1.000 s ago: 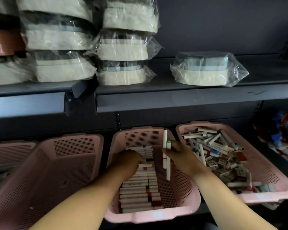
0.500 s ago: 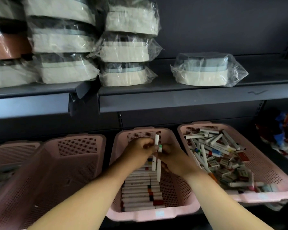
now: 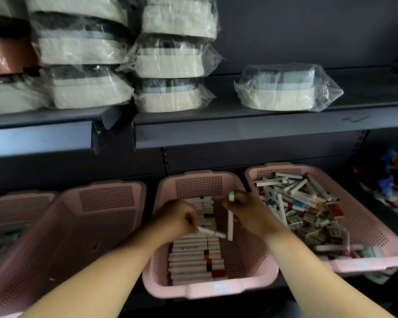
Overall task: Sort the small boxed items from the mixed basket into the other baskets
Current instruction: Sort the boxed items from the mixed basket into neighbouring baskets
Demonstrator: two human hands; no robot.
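Step now: I think you are laying a long white box (image 3: 213, 233) into the middle basket (image 3: 207, 292), at the bottom middle of the frame.
Left hand: your left hand (image 3: 177, 220) has curled fingers and pinches one end of that box. The box lies almost flat, just above the neat row (image 3: 193, 255).
Right hand: your right hand (image 3: 251, 213) grips a second box (image 3: 230, 222) and holds it upright, green tip on top, just right of the first one.
How to do it well: turn the flat box so it lies the same way as the row, coloured end on the right like the others. Set it snug beside its neighbour, then let go softly so the row does not get bumped. Hold the upright box off to the side so the two do not knock.
Where the boxes are: the sorted ones are in the middle basket. Many more wait in a pile (image 3: 308, 216) in the mixed basket (image 3: 365, 263), at the lower right of the frame.
How they look: long, thin and white, with a small block of colour near one end. I think they are light and slip easily. Short little boxes lie in the pile too.
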